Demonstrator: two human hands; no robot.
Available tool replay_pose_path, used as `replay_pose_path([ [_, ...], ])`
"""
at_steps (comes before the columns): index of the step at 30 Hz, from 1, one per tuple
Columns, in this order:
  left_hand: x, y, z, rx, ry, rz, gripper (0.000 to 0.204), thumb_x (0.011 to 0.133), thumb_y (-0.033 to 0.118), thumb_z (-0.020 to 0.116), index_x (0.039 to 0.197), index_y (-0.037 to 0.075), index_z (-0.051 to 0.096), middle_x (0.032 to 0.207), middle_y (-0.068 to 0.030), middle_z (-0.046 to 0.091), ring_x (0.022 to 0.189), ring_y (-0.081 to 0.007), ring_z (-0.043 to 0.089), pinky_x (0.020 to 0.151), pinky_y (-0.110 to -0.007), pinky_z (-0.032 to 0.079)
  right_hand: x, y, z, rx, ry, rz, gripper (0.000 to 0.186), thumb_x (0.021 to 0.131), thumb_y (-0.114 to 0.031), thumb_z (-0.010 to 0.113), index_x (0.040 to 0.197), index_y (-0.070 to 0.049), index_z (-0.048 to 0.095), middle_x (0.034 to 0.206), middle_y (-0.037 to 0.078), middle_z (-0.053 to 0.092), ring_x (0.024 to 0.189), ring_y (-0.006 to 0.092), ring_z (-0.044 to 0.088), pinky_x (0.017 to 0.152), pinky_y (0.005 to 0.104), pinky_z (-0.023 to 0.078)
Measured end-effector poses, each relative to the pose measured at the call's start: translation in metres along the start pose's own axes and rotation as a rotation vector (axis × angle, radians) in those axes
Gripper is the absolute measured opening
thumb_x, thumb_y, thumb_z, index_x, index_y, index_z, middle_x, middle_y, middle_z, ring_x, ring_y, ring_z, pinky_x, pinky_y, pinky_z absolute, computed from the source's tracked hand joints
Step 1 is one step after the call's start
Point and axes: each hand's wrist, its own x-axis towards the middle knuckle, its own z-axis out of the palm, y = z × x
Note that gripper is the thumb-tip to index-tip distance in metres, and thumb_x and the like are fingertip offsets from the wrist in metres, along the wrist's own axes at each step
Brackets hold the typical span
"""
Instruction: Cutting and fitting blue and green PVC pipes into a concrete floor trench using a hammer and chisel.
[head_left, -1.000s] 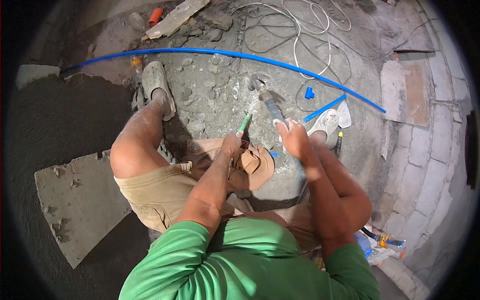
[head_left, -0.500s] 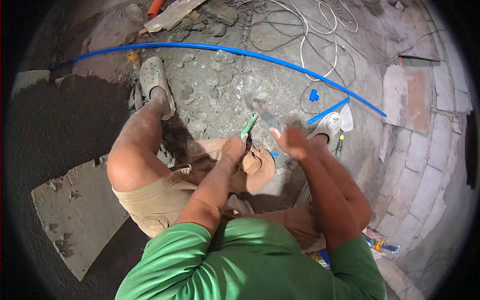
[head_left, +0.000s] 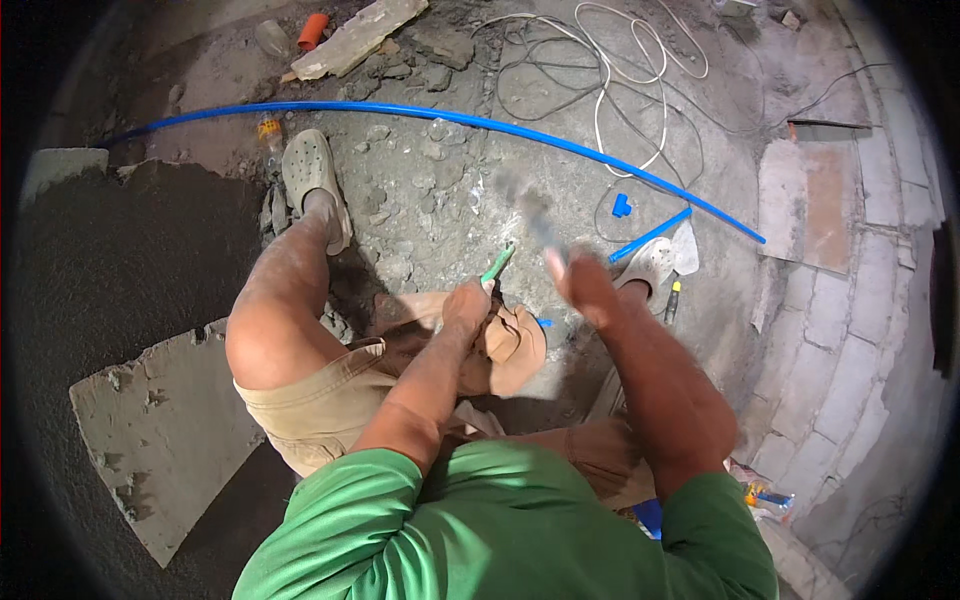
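Note:
My left hand [head_left: 465, 303] grips a green-handled chisel [head_left: 496, 265] whose tip points into the rubble of the broken concrete floor [head_left: 430, 200]. My right hand [head_left: 583, 285] holds a hammer [head_left: 530, 215], blurred by motion, raised just above and right of the chisel. I am crouched, with my left leg stretched out to a grey clog [head_left: 310, 175] and my right foot in a pale shoe [head_left: 650, 262].
A long blue pipe [head_left: 400, 110] arcs across the floor, with a short blue pipe piece [head_left: 650, 235] and a small blue fitting [head_left: 621, 205] near it. White and grey cables [head_left: 610, 80] lie coiled behind. Concrete slabs [head_left: 160, 440] lie left, block paving [head_left: 860, 330] right.
The hammer in my right hand has swung up and back from the chisel head and is now blurred. My left hand keeps the chisel in nearly the same place.

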Motion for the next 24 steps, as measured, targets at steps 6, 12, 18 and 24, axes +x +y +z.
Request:
replay_pose_path([
  [6, -0.014, -0.004, 0.003, 0.046, 0.024, 0.041, 0.041, 0.093, 0.038, 0.045, 0.107, 0.003, 0.060, 0.103, -0.0247, 0.064, 0.100, -0.0404, 0.061, 0.084, -0.048, 0.047, 0.015, 0.015, -0.029, 0.133, -0.269, 0.116, 0.062, 0.093, -0.051, 0.043, 0.092, 0.006, 0.064, 0.091, 0.033, 0.062, 0.090, 0.0472, 0.060, 0.078, 0.0525, 0.047],
  [12, -0.005, -0.021, 0.020, 0.145, 0.015, 0.076, 0.040, 0.095, 0.033, 0.041, 0.112, -0.001, 0.053, 0.102, -0.0283, 0.063, 0.097, -0.0430, 0.060, 0.084, -0.051, 0.046, 0.012, -0.042, -0.127, -0.154, 0.504, -0.381, 0.040, 0.091, -0.036, 0.054, 0.096, 0.003, 0.056, 0.087, 0.028, 0.063, 0.081, 0.0437, 0.062, 0.061, 0.0515, 0.049],
  [18, -0.016, -0.011, 0.026, 0.113, 0.022, 0.106, 0.036, 0.096, 0.029, 0.040, 0.110, -0.001, 0.052, 0.102, -0.0286, 0.062, 0.097, -0.0450, 0.059, 0.083, -0.053, 0.044, -0.061, 0.043, 0.056, 0.000, -0.135, 0.109, 0.050, 0.090, -0.043, 0.054, 0.104, 0.004, 0.056, 0.084, 0.029, 0.062, 0.080, 0.0455, 0.062, 0.072, 0.0509, 0.049],
  [24, -0.017, -0.009, 0.023, 0.077, 0.068, 0.096, 0.037, 0.094, 0.034, 0.043, 0.107, 0.002, 0.054, 0.097, -0.0255, 0.064, 0.094, -0.0438, 0.060, 0.080, -0.053, 0.045, -0.022, 0.024, -0.016, 0.225, 0.055, -0.023, 0.052, 0.091, -0.041, 0.053, 0.105, 0.009, 0.056, 0.081, 0.029, 0.063, 0.081, 0.0485, 0.060, 0.073, 0.0503, 0.049],
])
